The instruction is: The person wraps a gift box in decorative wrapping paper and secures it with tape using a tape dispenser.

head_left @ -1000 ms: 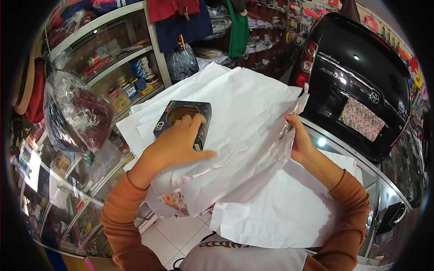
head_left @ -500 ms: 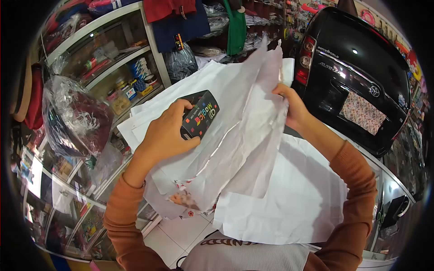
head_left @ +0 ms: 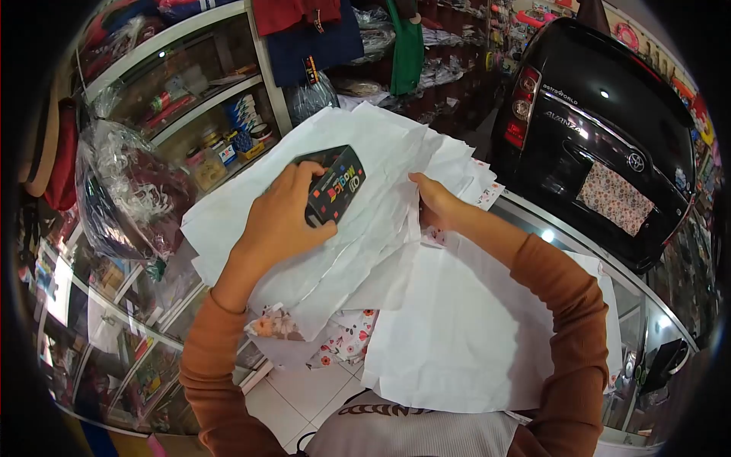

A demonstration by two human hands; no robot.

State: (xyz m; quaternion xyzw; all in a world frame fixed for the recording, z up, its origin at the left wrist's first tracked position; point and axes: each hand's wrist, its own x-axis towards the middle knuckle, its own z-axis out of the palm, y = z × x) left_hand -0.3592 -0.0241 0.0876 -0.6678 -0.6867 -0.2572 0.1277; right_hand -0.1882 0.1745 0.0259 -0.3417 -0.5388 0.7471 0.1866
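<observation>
My left hand (head_left: 283, 209) is closed round a small black box (head_left: 343, 186) with colourful "Magic" lettering, tilted above the wrapping paper. Under it lies a pile of creased wrapping paper (head_left: 266, 167), white side up; a flowered printed side (head_left: 350, 335) shows at its lower edge. My right hand (head_left: 438, 202) pinches the right edge of the upper sheets, its fingertips partly hidden by the paper. Nearer my body, another large white sheet (head_left: 457, 335) lies flat, under my right forearm.
Glass display cases (head_left: 183, 297) hold goods to the left and below the paper. Plastic-wrapped items (head_left: 133, 190) stand at the left. A black toy-like car back (head_left: 601, 137) marked "Avanza" is at the right. Dark scissors-like handles (head_left: 643, 373) lie at the lower right.
My right hand has come down and left, bringing the raised paper down onto the pile. My left hand still grips the box in nearly the same place.
</observation>
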